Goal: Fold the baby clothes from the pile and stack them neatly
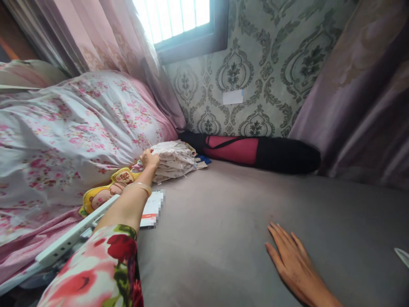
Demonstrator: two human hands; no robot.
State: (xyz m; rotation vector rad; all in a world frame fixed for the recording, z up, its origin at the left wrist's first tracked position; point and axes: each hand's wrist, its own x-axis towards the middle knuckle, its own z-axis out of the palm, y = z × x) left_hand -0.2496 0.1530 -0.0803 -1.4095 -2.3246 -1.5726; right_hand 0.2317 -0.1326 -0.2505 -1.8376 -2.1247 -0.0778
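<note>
One broad, smooth grey sheet (pixel 207 238) spreads before me from 3 o'clock round to 7. Damask-patterned wallpaper (pixel 265 47) covers the wall from 12 to 1. A puffy, rumpled quilt (pixel 96 111), white with pink flowers, bulges at 9 to 10. Next comes a long, tube-shaped bag (pixel 236 149), black with a raspberry-pink band and a dark strap, lying against the wall towards 3. My bundle of thin, printed white cloth (pixel 175 157) sits on the sheet just off centre towards 9, a soft, crumpled mound in loose layers. Its long axis runs roughly from 9 to 3, the tapered end pointing to 3 near the bag's end. A flat, yellow-edged plush (pixel 104 194) leans at 8 to 9, below the quilt. My right hand (pixel 292 260) rests open on the sheet at 4 to 5, fingers slightly spread. Smaller in my sight, my left hand (pixel 150 158) has its fingers curled at the bundle's 9 o'clock edge; whether cloth is pinched in them, I cannot tell.
</note>
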